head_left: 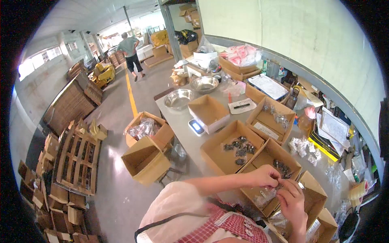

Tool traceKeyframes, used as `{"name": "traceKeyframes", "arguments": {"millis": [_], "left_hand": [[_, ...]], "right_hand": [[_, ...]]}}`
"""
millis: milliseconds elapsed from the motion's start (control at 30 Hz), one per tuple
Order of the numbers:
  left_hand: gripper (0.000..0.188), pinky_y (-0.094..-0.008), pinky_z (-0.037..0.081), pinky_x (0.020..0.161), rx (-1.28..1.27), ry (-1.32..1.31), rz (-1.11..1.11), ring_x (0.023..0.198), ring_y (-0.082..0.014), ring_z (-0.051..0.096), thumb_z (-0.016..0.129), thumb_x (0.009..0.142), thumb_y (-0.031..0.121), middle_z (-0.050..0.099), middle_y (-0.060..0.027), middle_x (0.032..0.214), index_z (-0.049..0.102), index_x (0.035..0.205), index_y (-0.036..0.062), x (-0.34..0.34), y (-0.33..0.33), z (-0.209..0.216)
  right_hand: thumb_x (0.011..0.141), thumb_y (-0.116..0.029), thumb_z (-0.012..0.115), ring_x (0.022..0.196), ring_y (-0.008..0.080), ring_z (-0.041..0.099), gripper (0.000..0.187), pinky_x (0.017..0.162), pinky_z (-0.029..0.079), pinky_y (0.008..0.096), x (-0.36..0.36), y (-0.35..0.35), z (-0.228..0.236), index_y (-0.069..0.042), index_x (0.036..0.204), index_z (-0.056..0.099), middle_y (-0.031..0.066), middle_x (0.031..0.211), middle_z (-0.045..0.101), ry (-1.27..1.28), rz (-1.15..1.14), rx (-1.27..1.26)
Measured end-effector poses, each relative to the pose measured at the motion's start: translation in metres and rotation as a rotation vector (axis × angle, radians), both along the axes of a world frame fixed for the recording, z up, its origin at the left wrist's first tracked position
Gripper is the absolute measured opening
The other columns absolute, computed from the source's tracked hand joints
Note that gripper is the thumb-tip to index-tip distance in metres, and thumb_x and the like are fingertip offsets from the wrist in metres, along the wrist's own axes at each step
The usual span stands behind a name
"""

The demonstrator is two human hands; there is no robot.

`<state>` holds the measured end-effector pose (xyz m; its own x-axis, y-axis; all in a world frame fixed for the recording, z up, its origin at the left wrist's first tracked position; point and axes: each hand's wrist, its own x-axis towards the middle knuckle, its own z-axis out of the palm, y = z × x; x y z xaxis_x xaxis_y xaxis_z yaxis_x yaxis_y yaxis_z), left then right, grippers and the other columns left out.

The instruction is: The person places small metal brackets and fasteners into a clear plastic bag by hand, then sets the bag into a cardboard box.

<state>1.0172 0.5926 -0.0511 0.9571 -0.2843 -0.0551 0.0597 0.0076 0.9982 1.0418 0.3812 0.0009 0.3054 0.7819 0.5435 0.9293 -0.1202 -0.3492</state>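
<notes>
My left hand (pixel 264 177) and my right hand (pixel 292 197) meet, fingers pinched together, above an open cardboard box (pixel 253 164). Whatever is between the fingertips is too small to make out. Under and beside the hands lie small dark parts (pixel 282 168) and clear plastic bags (pixel 264 197). Just left of that box, another cardboard box (pixel 214 158) contains a loose pile of dark small pieces (pixel 239 148). Farther back, a third box (pixel 259 117) holds bagged small parts (pixel 279 118). More cardboard boxes (pixel 314 187) stand close by my right hand.
On the grey table (pixel 178 121) are two metal bowls (pixel 179 99), a digital scale (pixel 196 126), an open box (pixel 208 109) and a clipboard (pixel 268 86). Cartons (pixel 146 160) stand at the table's left side. A wooden pallet (pixel 79 158) lies leftward. A person (pixel 129 52) walks far off.
</notes>
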Motion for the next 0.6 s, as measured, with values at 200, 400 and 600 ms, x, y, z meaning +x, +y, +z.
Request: {"name": "traceKeyframes", "arguments": {"millis": [200, 400, 600], "left_hand": [[0.016, -0.0236, 0.045, 0.058, 0.016, 0.072, -0.032, 0.065, -0.0072, 0.057, 0.064, 0.081, 0.011, 0.064, -0.0006, 0.072, 0.070, 0.093, 0.0004, 0.004, 0.001, 0.019], [0.019, -0.0285, 0.049, 0.061, 0.141, -0.122, -0.109, 0.067, -0.0121, 0.062, 0.064, 0.082, 0.013, 0.067, -0.0052, 0.073, 0.070, 0.094, -0.0008, 0.009, -0.002, 0.028], [0.022, -0.0350, 0.053, 0.072, 0.357, -0.591, 0.069, 0.079, -0.0219, 0.068, 0.069, 0.083, 0.016, 0.071, -0.0139, 0.087, 0.068, 0.097, -0.0003, 0.023, -0.009, 0.017]], "right_hand": [[0.068, 0.003, 0.070, 0.104, 0.0334, 0.063, 0.020, 0.086, 0.053, 0.0448, -0.006, -0.002, 0.007, 0.000, 0.087, 0.065, 0.0119, 0.111, 0.067, -0.012, -0.057, 0.073], [0.066, -0.001, 0.071, 0.104, 0.0278, 0.062, 0.017, 0.107, 0.038, 0.0531, -0.001, -0.010, 0.012, -0.005, 0.083, 0.066, 0.0082, 0.091, 0.069, -0.285, -0.011, 0.005], [0.070, -0.003, 0.073, 0.115, 0.0284, 0.054, 0.016, 0.117, 0.021, 0.0570, -0.004, -0.004, 0.012, -0.007, 0.083, 0.064, 0.0083, 0.086, 0.065, -0.115, -0.144, -0.025]]}}
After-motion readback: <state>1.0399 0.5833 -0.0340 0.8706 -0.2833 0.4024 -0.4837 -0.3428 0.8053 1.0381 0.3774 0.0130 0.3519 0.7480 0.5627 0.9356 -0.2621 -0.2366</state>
